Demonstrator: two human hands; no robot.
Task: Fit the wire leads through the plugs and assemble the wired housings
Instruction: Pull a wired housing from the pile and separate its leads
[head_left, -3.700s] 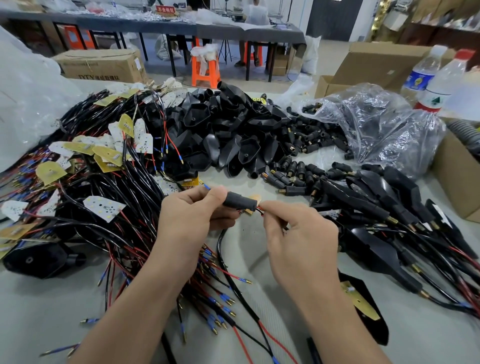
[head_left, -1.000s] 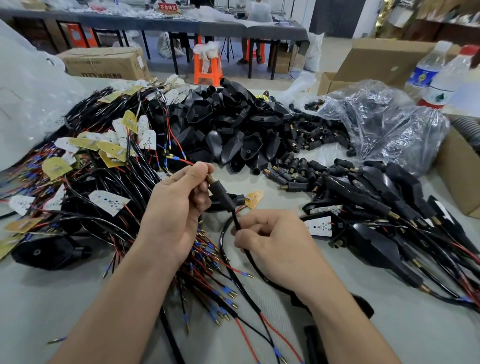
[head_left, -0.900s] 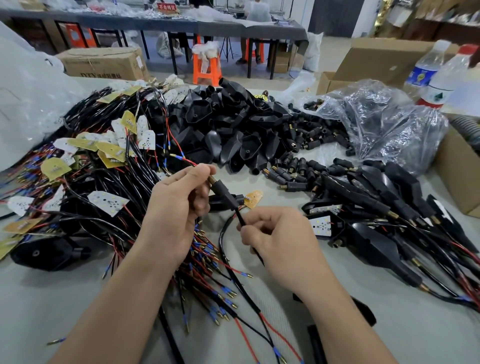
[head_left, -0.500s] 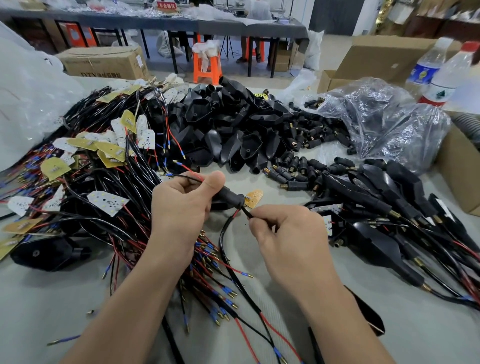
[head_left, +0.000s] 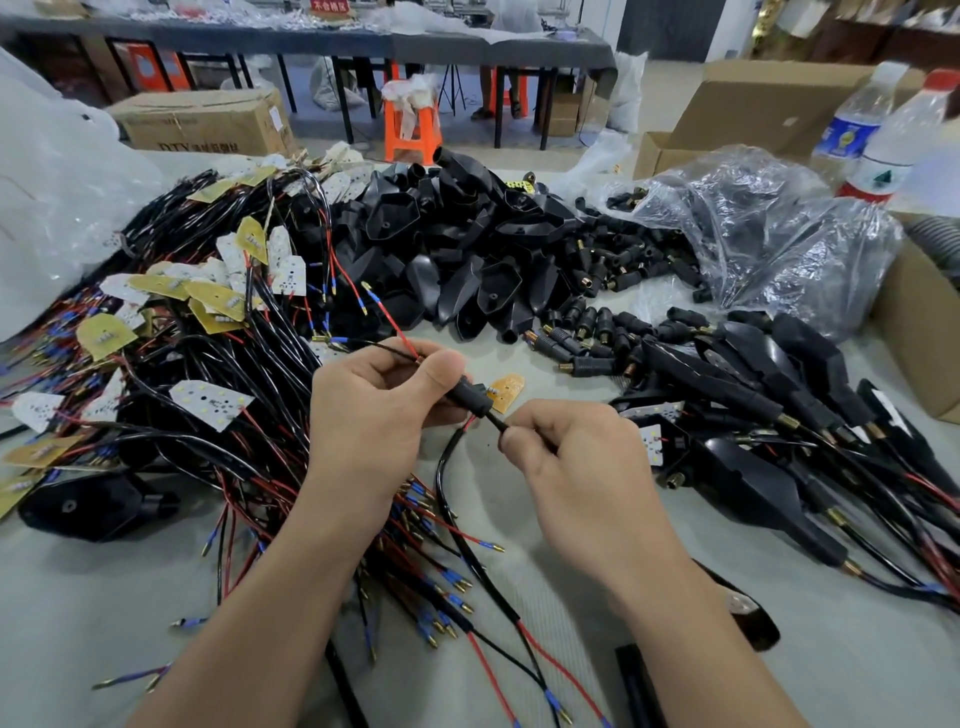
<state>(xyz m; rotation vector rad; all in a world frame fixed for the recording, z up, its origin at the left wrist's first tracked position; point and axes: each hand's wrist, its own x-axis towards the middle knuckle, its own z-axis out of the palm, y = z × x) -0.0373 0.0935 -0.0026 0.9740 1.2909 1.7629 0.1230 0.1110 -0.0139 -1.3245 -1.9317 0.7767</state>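
My left hand (head_left: 382, 410) pinches a small black plug (head_left: 470, 399) between thumb and forefinger at the table's middle. A red lead (head_left: 387, 318) and a thin black lead stick out of the plug's far end, past my left fingers. My right hand (head_left: 574, 473) pinches the black sheathed cable (head_left: 494, 422) just where it leaves the plug's near end. That cable loops down toward me and splits into red and black leads (head_left: 524, 652). A yellow circuit board (head_left: 506, 389) lies just behind the plug.
A tangle of wire leads with white and yellow boards (head_left: 171, 364) fills the left. Empty black housings (head_left: 457, 249) are heaped behind, loose plugs (head_left: 597, 332) to their right, wired housings (head_left: 779, 426) at the right. A clear plastic bag (head_left: 769, 228), bottles (head_left: 904, 140) and cardboard boxes stand beyond.
My right hand has slid up the cable to just below the plug. The left hand has tipped the plug from upright to nearly level, and the leads now stick out further past it.
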